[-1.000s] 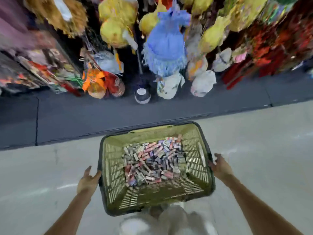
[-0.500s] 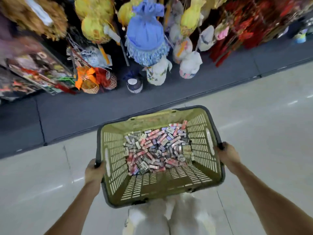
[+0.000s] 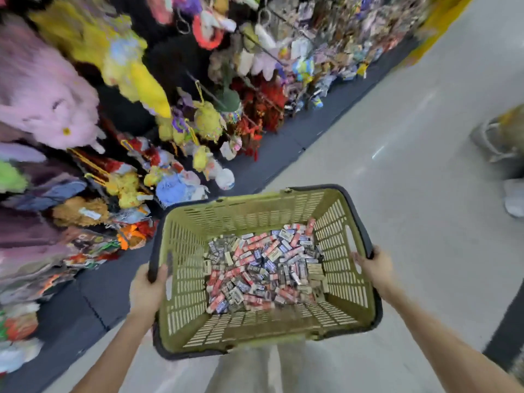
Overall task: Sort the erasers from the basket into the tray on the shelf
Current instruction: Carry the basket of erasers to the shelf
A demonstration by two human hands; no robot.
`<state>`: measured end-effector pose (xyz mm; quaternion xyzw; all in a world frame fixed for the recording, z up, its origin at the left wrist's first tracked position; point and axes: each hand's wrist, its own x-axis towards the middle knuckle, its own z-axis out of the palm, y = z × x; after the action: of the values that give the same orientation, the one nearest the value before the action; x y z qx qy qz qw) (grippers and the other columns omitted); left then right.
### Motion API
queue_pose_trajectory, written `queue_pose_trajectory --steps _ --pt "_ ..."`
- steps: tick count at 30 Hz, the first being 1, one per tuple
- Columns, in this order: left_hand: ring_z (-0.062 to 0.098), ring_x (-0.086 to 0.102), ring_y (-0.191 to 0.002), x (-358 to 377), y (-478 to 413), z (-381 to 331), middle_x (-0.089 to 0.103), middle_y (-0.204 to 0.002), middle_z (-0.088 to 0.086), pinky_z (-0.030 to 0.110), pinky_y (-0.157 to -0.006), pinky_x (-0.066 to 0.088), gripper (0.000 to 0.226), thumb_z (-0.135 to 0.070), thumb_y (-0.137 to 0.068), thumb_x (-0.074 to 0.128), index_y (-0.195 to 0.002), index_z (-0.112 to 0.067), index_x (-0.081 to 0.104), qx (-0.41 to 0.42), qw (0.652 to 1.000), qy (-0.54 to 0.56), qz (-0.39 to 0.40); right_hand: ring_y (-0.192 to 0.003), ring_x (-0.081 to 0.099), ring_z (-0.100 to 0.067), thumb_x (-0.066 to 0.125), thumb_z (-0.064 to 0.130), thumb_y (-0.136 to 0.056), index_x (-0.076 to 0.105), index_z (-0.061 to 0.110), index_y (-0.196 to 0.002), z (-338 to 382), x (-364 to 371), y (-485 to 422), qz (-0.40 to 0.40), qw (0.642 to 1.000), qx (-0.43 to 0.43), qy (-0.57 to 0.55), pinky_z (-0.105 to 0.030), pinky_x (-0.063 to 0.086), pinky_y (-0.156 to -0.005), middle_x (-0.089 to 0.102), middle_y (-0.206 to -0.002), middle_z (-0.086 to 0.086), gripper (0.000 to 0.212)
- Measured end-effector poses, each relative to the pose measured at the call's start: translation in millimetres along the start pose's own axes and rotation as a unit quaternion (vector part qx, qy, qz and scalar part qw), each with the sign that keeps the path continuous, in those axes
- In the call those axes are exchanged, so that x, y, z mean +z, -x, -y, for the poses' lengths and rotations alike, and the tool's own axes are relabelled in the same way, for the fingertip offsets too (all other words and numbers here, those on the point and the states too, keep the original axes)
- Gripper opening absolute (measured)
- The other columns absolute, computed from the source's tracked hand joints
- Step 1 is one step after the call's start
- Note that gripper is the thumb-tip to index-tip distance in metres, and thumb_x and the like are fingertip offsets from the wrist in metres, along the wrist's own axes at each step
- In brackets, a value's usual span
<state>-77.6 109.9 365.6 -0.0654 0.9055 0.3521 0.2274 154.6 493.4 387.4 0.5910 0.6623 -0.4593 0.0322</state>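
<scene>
An olive-green plastic basket (image 3: 249, 211) with a dark rim hangs in front of me, lifted off the floor. Its bottom is covered with several small wrapped erasers (image 3: 263, 268) in red, blue and white sleeves. My left hand (image 3: 147, 290) grips the basket's left rim, fingers curled over the edge. My right hand (image 3: 374, 268) grips the right rim near the handle slot. No tray is in view.
A shelf wall full of plush toys and hanging goods (image 3: 113, 109) runs along the left above a dark floor strip (image 3: 93, 293). The pale aisle floor (image 3: 411, 165) stretches ahead to the right. Another person's shoe and bag (image 3: 507, 154) show at the right edge.
My hands have gone from open beside the basket to gripping both rims, and the basket has risen off the floor. The view has swung right along the aisle.
</scene>
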Motion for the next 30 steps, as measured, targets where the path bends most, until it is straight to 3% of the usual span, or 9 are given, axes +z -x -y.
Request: queue_pose_trajectory --steps 2,5,9,14,18,24,26,30 --pt "0.031 0.051 -0.063 -0.7 -7.0 -46.3 0.051 -0.064 0.018 0.038 -0.055 0.030 0.028 -0.020 -0.097 0.052 -0.080 0.002 0.051 0.052 0.998 -0.027 0.011 -0.073 0.065 -0.032 0.063 0.008 -0.087 0.056 0.008 -0.089 6.3 -28.3 10.3 -0.045 0.998 0.012 -0.037 -0.043 0.053 -0.059 0.067 -0.083 -0.021 0.007" --pt "0.036 0.054 -0.068 14.6 -21.9 -119.9 0.052 -0.066 0.020 0.040 -0.057 0.031 0.023 -0.019 -0.095 0.056 -0.079 -0.002 0.053 0.110 0.992 -0.057 0.020 -0.061 0.059 -0.021 0.063 0.008 -0.086 0.058 0.002 -0.096 4.8 -68.6 11.5 -0.086 0.993 0.039 -0.075 -0.031 0.046 -0.052 0.059 -0.069 -0.004 0.013" --pt "0.044 0.060 -0.082 55.5 -45.0 -215.7 0.061 -0.081 0.033 0.045 -0.067 0.040 0.028 -0.019 -0.094 0.057 -0.090 0.009 0.058 0.152 0.983 -0.088 0.045 -0.059 0.060 -0.016 0.064 0.012 -0.085 0.059 0.005 -0.096 0.6 -109.9 -6.3 -0.132 0.980 0.075 -0.132 -0.026 0.043 -0.050 0.061 -0.067 0.002 0.014" --pt "0.045 0.061 -0.087 116.7 -68.2 -332.3 0.064 -0.085 0.028 0.041 -0.067 0.038 0.029 -0.023 -0.093 0.059 -0.098 0.005 0.061 0.223 0.967 -0.105 0.065 -0.072 0.066 -0.029 0.065 0.017 -0.081 0.059 0.019 -0.083 14.2 -158.0 -55.2 -0.176 0.960 0.103 -0.193 -0.047 0.056 -0.071 0.068 -0.079 -0.009 0.006" --pt "0.040 0.061 -0.081 165.1 -86.9 -429.5 0.064 -0.082 0.021 0.038 -0.064 0.038 0.026 -0.024 -0.094 0.058 -0.096 0.001 0.062 0.270 0.953 -0.119 0.072 -0.069 0.066 -0.031 0.063 0.012 -0.081 0.064 0.009 -0.087 43.1 -208.5 -111.6 -0.194 0.952 0.099 -0.216 -0.045 0.056 -0.067 0.070 -0.081 -0.015 0.006" --pt "0.042 0.060 -0.089 241.1 -122.0 -568.2 0.065 -0.094 0.025 0.039 -0.067 0.039 0.034 -0.029 -0.095 0.056 -0.108 0.001 0.061 0.298 0.941 -0.140 0.074 -0.070 0.066 -0.029 0.063 0.015 -0.082 0.061 0.016 -0.087 92.2 -281.7 -208.5 -0.229 0.939 0.105 -0.233 -0.048 0.056 -0.069 0.069 -0.081 -0.010 0.005" --pt "0.040 0.060 -0.086 271.0 -135.2 -614.0 0.064 -0.088 0.021 0.036 -0.064 0.039 0.035 -0.030 -0.095 0.055 -0.109 0.002 0.060 0.304 0.939 -0.139 0.083 -0.070 0.066 -0.029 0.063 0.016 -0.081 0.061 0.018 -0.083 105.8 -305.3 -244.0 -0.240 0.934 0.109 -0.242 -0.049 0.057 -0.070 0.069 -0.079 -0.008 0.003" --pt "0.037 0.062 -0.076 345.3 -170.8 -707.1 0.066 -0.085 0.021 0.043 -0.066 0.051 0.034 -0.031 -0.097 0.052 -0.109 0.000 0.060 0.322 0.927 -0.136 0.134 -0.073 0.066 -0.033 0.064 0.020 -0.082 0.063 0.009 -0.089 131.4 -354.2 -326.3 -0.255 0.926 0.127 -0.249 -0.050 0.056 -0.072 0.068 -0.080 -0.013 0.013"
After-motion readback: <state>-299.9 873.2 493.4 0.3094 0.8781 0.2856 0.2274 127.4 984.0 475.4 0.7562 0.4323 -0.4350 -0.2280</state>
